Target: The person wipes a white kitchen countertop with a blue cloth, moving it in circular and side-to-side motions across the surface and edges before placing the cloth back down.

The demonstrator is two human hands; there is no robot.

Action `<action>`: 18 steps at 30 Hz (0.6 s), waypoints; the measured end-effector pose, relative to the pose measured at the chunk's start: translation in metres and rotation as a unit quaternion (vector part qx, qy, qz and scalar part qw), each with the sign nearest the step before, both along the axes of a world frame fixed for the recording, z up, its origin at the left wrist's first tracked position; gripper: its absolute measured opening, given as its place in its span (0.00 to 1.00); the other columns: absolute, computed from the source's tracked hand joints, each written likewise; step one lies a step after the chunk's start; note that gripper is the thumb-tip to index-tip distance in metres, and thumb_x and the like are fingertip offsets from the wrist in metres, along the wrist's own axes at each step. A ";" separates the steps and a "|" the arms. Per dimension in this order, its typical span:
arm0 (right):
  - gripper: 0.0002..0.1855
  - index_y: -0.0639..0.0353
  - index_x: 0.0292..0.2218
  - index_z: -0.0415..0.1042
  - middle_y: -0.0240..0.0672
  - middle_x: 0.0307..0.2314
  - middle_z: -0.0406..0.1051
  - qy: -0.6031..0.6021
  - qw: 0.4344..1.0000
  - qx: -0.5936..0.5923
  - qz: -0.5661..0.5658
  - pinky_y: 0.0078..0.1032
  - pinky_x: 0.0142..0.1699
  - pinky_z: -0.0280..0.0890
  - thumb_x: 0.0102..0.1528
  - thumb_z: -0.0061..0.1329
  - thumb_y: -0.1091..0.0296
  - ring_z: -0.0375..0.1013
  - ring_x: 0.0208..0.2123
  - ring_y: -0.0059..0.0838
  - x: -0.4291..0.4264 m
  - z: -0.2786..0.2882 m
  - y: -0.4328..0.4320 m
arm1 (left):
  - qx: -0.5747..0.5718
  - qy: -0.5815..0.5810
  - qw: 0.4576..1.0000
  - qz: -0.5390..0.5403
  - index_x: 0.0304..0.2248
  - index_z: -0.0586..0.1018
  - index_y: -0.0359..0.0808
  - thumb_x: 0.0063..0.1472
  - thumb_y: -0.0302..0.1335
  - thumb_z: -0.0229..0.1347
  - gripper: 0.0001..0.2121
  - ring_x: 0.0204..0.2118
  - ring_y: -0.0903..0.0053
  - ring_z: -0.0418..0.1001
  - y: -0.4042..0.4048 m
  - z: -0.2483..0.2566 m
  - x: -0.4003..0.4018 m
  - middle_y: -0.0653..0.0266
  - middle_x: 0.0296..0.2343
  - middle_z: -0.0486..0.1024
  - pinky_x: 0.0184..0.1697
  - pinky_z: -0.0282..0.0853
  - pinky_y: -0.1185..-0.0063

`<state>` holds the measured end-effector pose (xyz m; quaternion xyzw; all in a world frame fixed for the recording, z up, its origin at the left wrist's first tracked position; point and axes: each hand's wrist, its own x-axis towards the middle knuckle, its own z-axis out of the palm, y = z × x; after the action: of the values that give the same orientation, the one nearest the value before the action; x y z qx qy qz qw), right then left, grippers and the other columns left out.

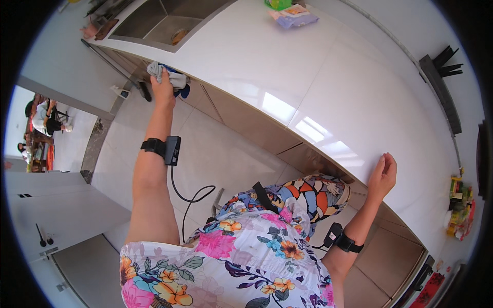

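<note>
At the counter's front edge, just below the sink, my left hand (164,86) grips a grey cloth (178,80). Dark blue fabric (185,91) shows behind and beneath the cloth; what it hangs from is hidden. Over on the right, my right hand (384,175) is at the front edge of the white countertop (327,88), its fingers curled together, with nothing seen in them. Black straps with small boxes sit round both my forearms.
A steel sink (169,23) is set in the counter at the upper left. A wipes packet (294,17) lies at the back. A broom (144,91) and a white bottle (120,91) stand at left. A black knife rack (441,92) is on the wall. A seated person (42,117) shows through the doorway.
</note>
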<state>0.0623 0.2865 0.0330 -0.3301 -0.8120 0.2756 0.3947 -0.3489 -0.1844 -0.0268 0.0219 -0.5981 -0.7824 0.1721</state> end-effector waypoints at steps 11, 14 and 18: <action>0.12 0.68 0.42 0.71 0.40 0.37 0.73 -0.028 0.999 0.020 -0.008 0.23 0.45 0.67 0.58 0.47 0.71 0.72 0.39 0.28 0.000 0.001 -0.001 | -0.163 0.084 0.976 -0.118 0.47 0.65 0.32 0.60 0.29 0.56 0.18 0.40 0.79 0.68 0.105 -0.022 0.146 0.63 0.38 0.71 0.45 0.65 0.80; 0.13 0.67 0.43 0.71 0.37 0.36 0.73 -0.020 0.999 0.035 0.010 0.19 0.44 0.66 0.59 0.46 0.69 0.71 0.38 0.22 0.003 -0.003 0.003 | -0.129 0.068 0.975 -0.168 0.47 0.65 0.32 0.60 0.29 0.55 0.18 0.40 0.80 0.68 0.095 -0.032 0.136 0.63 0.38 0.71 0.46 0.64 0.80; 0.13 0.67 0.43 0.71 0.36 0.36 0.73 -0.020 0.998 0.053 0.009 0.19 0.43 0.66 0.59 0.46 0.70 0.71 0.37 0.22 0.003 -0.002 0.001 | -0.187 0.079 0.977 -0.059 0.46 0.67 0.32 0.60 0.28 0.55 0.17 0.40 0.77 0.68 0.066 -0.016 0.089 0.62 0.38 0.71 0.46 0.63 0.80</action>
<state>0.0657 0.2873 0.0307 -0.3071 -0.8360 0.2293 0.3927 -0.2597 -0.1183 -0.0432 -0.1081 -0.7188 -0.6645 0.1731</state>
